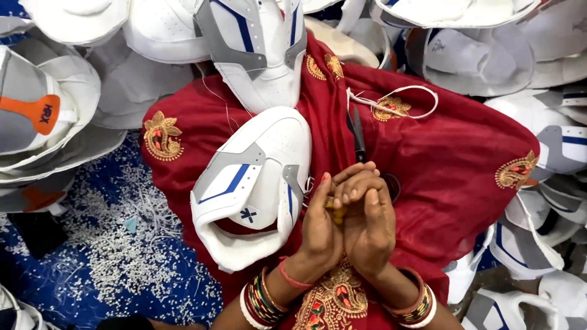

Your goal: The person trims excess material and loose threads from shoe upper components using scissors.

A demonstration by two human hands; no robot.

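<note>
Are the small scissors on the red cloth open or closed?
Closed, it seems: the scissors show as one narrow dark point lying on the red cloth, above the joined hands; their handles are hidden.

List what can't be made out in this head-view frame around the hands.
- Small yellow item: head view, mostly covered by the left hand and right hand pressed together; its kind is unclear.
- Scissors: handles hidden behind the fingertips.
- Upper shoe upper: top cut off by the frame edge.
- White shoe upper on the red cloth: its underside is unseen.
</note>
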